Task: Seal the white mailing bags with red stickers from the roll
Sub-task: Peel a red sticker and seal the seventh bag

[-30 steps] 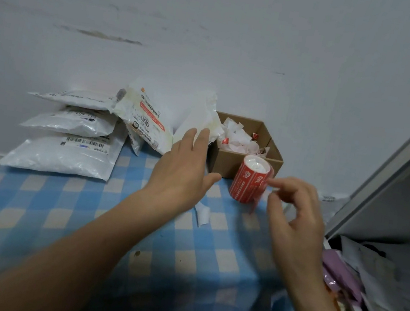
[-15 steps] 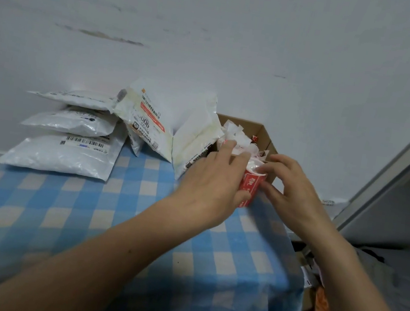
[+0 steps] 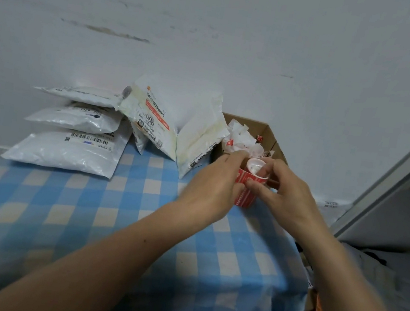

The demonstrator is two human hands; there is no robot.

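Where the blue checked tablecloth [image 3: 75, 218] meets the wall, at ten o'clock from the table's middle, three white mailing bags [image 3: 64, 152] lie flat in a stack. The lowest shows a barcode label. Just beside the stack, toward twelve o'clock, two leaning bags [image 3: 159, 115] stand tilted against the wall, and the left one carries a red-striped label. At one o'clock sits an open cardboard box [image 3: 271, 139], next to the leaning bags and holding crumpled paper scraps [image 3: 238, 140].

At the box's six o'clock the roll of red stickers [image 3: 245, 199] is held roughly upright, its white core showing at the top. Whether its base rests on the cloth cannot be told. The left hand [image 3: 209, 191] grips the roll from its nine o'clock side, fingers curled over the far edge and thumb against the red face. The right hand [image 3: 289, 195] holds it from three o'clock, fingers bent over the top rim and thumb pressed on the red side beside the left thumb. Whether a sticker is lifted cannot be told.

At three o'clock of the scene a grey shelf unit [image 3: 392, 206] stands beyond the table edge.
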